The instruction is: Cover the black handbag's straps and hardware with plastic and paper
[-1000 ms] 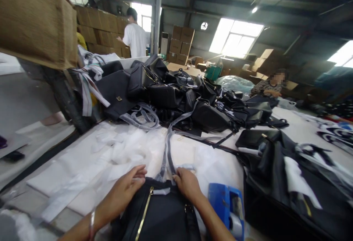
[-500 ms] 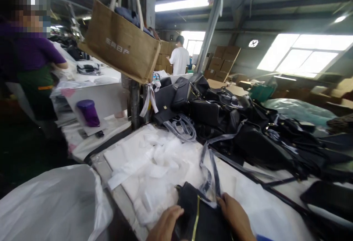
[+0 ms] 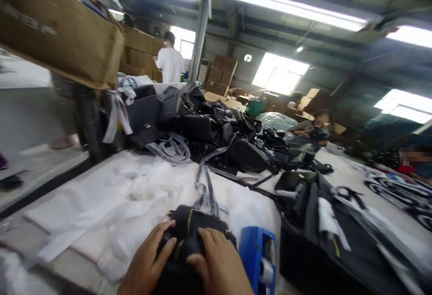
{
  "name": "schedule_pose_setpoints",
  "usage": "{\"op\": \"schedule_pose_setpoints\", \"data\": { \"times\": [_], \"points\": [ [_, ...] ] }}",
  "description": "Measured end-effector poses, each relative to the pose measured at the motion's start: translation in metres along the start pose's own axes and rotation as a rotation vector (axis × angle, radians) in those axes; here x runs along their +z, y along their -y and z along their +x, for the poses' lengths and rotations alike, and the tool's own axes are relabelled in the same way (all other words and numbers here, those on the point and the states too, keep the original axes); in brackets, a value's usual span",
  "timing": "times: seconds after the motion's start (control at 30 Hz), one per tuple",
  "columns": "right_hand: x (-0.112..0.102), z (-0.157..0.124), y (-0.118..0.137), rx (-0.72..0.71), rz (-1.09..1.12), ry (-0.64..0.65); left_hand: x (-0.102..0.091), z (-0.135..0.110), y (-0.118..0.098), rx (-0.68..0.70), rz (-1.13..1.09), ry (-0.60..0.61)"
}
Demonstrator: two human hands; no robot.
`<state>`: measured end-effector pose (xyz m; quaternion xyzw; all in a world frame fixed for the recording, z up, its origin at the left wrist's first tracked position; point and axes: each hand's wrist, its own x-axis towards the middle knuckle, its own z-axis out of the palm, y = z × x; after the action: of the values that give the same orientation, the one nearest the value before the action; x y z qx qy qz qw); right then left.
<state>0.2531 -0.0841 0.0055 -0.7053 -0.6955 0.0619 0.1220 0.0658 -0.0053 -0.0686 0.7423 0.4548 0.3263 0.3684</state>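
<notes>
A black handbag (image 3: 189, 227) with a gold zip lies at the near edge of the table, its plastic-wrapped strap (image 3: 204, 187) trailing away from me. My left hand (image 3: 146, 261) lies on the bag's left side with the fingers curled over it. My right hand (image 3: 219, 263) presses flat on the bag's top right. Both hands rest on the bag. A blue tape dispenser (image 3: 259, 254) stands just right of my right hand.
White wrapping paper (image 3: 114, 196) covers the table's left half. A heap of black bags (image 3: 216, 133) fills the middle, with more bags (image 3: 320, 223) at the right. A cardboard box (image 3: 57, 34) hangs at upper left. One person stands far off by stacked cartons; others sit at the right.
The camera swung left and back again. My hands moved from the bag's top edge by the strap onto the bag's body, and the bag now sits bunched under them.
</notes>
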Motion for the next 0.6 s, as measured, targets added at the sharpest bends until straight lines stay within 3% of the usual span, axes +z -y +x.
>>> {"op": "schedule_pose_setpoints", "data": {
  "times": [0.07, 0.23, 0.4, 0.6],
  "points": [
    [0.019, -0.016, 0.003, -0.057, -0.050, -0.170, 0.006, 0.011, 0.005, 0.019, -0.012, 0.013],
    [0.056, -0.035, 0.007, 0.059, -0.155, -0.461, 0.016, 0.018, 0.017, 0.058, 0.035, 0.032],
    [0.062, -0.036, 0.011, 0.082, -0.128, -0.573, 0.019, 0.010, 0.024, 0.063, 0.099, 0.021],
    [0.079, -0.051, 0.005, 0.038, -0.014, -0.638, 0.007, -0.024, -0.003, 0.004, 0.208, -0.089]
  ]
}}
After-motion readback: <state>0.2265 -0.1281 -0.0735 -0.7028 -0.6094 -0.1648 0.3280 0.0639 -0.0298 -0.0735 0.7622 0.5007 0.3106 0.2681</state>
